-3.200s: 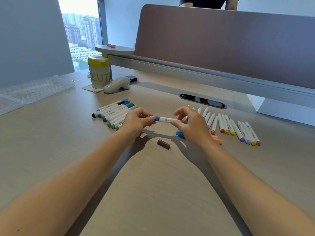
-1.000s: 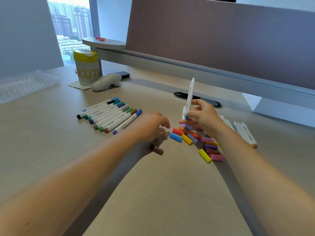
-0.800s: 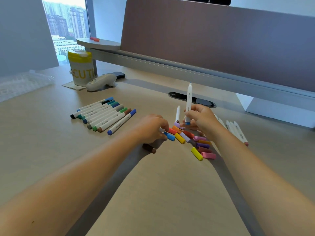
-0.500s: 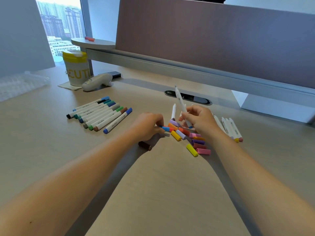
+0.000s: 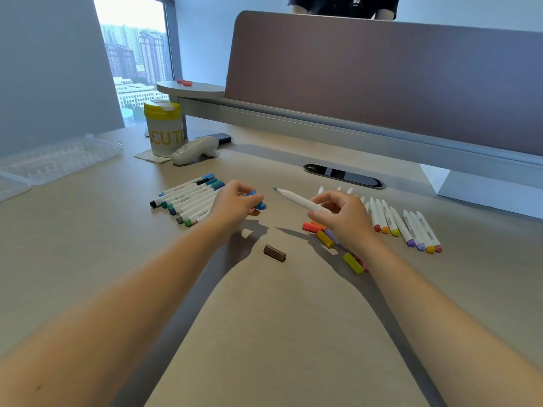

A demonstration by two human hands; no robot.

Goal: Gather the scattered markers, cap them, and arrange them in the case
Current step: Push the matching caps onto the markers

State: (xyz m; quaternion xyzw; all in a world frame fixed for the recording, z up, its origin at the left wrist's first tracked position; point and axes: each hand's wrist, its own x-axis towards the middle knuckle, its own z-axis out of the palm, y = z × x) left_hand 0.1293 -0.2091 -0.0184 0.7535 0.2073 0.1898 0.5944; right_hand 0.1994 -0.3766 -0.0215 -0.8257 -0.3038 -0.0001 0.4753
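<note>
Uncapped white marker (image 5: 296,198) lifted, tip pointing at blue cap (image 5: 255,198).

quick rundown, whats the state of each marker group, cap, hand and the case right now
left hand: pinching a small blue cap
right hand: holding an uncapped white marker, tip toward the left hand
left row of white markers: capped, lying flat
right row of white markers: uncapped
brown cap: loose on the desk
clear plastic case: open, no markers in it

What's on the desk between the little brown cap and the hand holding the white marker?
In the head view, loose caps lie between the brown cap and the right hand: red, orange, yellow.
</note>
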